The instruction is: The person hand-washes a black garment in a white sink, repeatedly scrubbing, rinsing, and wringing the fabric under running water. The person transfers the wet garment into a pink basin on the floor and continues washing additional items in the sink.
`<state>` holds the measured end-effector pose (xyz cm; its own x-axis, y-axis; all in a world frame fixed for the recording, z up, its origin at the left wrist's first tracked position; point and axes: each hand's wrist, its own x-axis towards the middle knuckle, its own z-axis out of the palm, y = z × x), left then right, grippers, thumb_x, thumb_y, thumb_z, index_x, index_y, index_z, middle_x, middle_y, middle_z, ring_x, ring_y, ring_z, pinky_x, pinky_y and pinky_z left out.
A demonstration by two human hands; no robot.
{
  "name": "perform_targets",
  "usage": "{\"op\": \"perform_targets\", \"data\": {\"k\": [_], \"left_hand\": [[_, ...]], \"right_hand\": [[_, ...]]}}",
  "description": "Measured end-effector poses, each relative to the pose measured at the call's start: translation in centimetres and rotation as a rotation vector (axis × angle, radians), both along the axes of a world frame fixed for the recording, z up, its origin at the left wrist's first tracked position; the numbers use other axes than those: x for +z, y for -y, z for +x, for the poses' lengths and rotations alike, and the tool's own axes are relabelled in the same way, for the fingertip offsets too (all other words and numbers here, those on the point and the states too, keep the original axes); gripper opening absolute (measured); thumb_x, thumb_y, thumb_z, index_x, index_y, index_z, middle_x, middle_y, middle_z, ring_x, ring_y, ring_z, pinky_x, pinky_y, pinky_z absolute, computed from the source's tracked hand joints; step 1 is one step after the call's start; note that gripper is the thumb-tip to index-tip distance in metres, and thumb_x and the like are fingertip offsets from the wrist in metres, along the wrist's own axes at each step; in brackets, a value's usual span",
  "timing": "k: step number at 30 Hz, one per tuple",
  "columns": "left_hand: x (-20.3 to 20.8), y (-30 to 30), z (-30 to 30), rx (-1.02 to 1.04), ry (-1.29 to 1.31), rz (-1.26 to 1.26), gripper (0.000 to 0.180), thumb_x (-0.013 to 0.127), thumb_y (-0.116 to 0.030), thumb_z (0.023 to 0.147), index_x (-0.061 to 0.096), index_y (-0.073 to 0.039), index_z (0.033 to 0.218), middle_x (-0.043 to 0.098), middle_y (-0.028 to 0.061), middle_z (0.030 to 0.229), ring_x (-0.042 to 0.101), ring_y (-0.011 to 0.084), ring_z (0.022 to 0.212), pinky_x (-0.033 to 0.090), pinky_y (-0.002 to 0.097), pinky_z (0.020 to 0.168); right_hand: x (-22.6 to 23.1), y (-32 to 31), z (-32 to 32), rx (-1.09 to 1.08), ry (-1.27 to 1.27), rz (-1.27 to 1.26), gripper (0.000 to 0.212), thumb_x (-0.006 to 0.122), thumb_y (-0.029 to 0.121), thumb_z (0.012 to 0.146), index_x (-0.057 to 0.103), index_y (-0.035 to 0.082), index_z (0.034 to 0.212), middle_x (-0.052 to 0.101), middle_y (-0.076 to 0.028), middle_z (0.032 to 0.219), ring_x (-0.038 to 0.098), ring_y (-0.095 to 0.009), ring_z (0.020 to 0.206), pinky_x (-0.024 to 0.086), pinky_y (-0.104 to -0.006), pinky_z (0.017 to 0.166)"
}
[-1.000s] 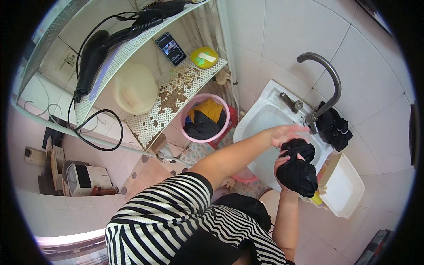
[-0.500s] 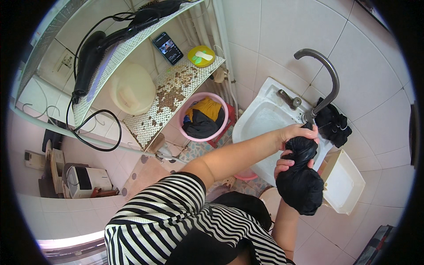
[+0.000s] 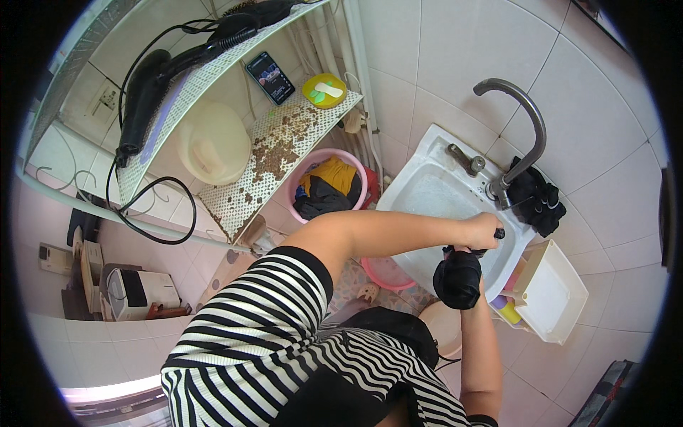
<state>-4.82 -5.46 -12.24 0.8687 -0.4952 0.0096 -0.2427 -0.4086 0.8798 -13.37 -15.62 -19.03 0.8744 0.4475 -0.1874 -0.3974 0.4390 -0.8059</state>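
Sink corner. You are holding a wet-looking black cloth point(image 3: 457, 281) between your two hands, above the near side of the white sink point(image 3: 421, 186).

Left hand point(image 3: 482, 231): you are reaching across from the left, and your fingers are curling tight into a fist round one end of the cloth, a small dark tip poking out past the knuckles. Right hand point(image 3: 462, 250): you are bringing it up from below, mostly behind the rounded bundle; a little skin is showing just under the left fist, but I cannot tell how those fingers are set. The cloth is bulging on the side toward you and narrowing toward the left fist.

Around you: the curved metal faucet point(image 3: 535, 121) is standing at the far edge of the sink, with a second black cloth point(image 3: 537, 203) bunching up behind its base. A cream tray point(image 3: 551, 302) is sitting just right of the sink. On the floor, a pink basin point(image 3: 388, 274) is showing partly beneath the sink. Farther left, a pink tub point(image 3: 293, 181) is holding yellow and dark clothes, and a phone point(image 3: 270, 78) is leaning upright on the rusty shelf point(image 3: 281, 153).
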Motion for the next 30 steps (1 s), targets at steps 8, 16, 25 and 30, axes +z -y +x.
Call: {"op": "perform_targets", "data": {"k": [8,16,25,30], "left_hand": [[3.6,-2.0,-3.4,-0.24,0.297,-0.411,0.082,0.077,-0.047,0.061,0.046,-0.015,0.129,0.025,0.0163,0.146,0.023,0.0375,0.134,0.02,0.0484,0.108],[2.0,-3.0,-5.9,-0.171,0.692,-0.354,0.031,0.078,-0.02,0.063,0.055,-0.007,0.08,0.051,0.0107,0.098,0.049,0.0316,0.1,0.041,0.0423,0.087],[4.9,-1.6,-6.0,0.446,0.391,-0.78,0.026,0.067,-0.001,0.074,0.042,-0.007,0.074,0.05,0.0075,0.082,0.051,0.0175,0.08,0.041,0.0296,0.076],[5.3,-2.6,-4.4,0.703,-0.122,-1.189,0.02,0.064,-0.007,0.081,0.045,-0.008,0.073,0.053,-0.0006,0.074,0.051,0.0112,0.072,0.043,0.0251,0.072]], "right_hand": [[-3.4,3.6,2.7,-0.352,-0.202,0.136,0.034,0.054,0.026,0.089,0.051,0.002,0.114,0.059,-0.01,0.104,0.06,-0.022,0.097,0.049,-0.0339,0.085],[-0.1,2.0,3.2,-0.321,-0.082,0.216,0.026,0.044,0.023,0.091,0.057,0.006,0.104,0.06,-0.008,0.101,0.058,-0.022,0.096,0.046,-0.0358,0.087],[8.0,0.8,2.9,-0.496,-0.383,0.658,0.039,0.063,0.027,0.079,0.053,0.003,0.107,0.059,-0.014,0.104,0.057,-0.026,0.101,0.044,-0.041,0.095],[9.9,-0.2,3.3,-0.504,-0.004,0.484,0.049,0.058,0.01,0.083,0.044,0.0,0.128,0.053,-0.018,0.124,0.05,-0.028,0.117,0.032,-0.0409,0.107]]}}
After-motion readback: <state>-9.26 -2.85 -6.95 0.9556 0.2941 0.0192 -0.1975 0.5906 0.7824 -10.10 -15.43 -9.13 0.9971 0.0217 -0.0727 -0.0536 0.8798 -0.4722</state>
